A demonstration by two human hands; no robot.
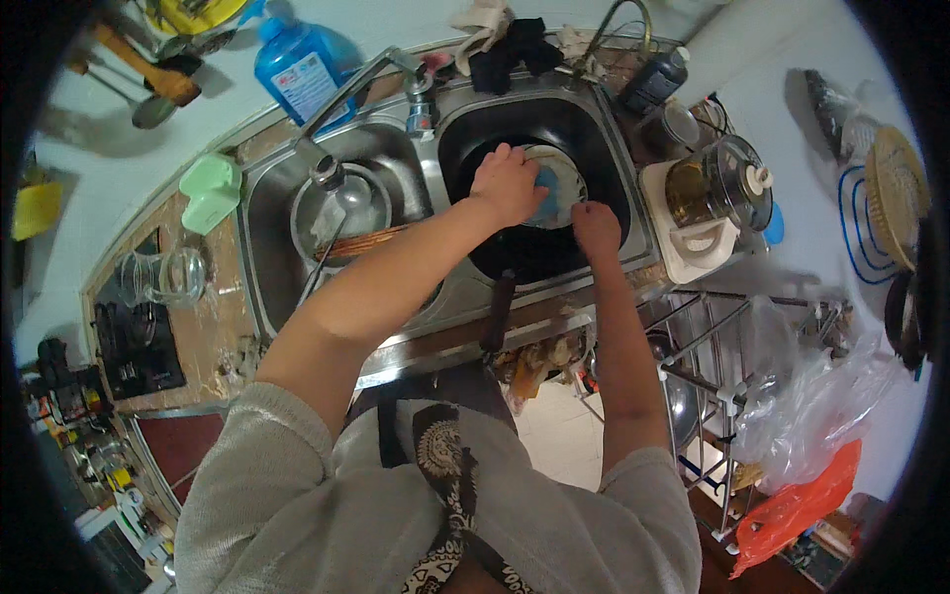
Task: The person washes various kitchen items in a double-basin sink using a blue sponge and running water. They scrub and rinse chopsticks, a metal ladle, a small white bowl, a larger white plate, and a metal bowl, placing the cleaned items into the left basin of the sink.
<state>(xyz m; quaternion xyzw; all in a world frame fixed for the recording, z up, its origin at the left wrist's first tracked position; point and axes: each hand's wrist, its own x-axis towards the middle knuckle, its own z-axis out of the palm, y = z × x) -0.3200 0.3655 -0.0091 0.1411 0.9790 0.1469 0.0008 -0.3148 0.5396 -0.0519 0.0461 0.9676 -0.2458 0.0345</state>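
My right hand (pixel 597 229) grips the right rim of a round, light-coloured plate (pixel 570 172). My left hand (pixel 508 187) lies over the plate's left side. A blue patch (pixel 548 194) shows beside its fingers; whether it is a cloth or part of the plate, I cannot tell. Beneath the plate is a black pan (pixel 527 256), filling much of the right basin (pixel 620 160) of a steel double sink. Its dark handle (pixel 500 312) sticks out over the sink's front edge towards me.
In the left basin (pixel 260 200) a metal bowl (pixel 303 215) and wooden chopsticks (pixel 371 241) sit below the faucet (pixel 326 167). A blue pump bottle (pixel 304 74) stands behind. At right are a kettle (pixel 712 189) on a cream base and a metal rack (pixel 698 379). A glass jug (pixel 167 276) lies left.
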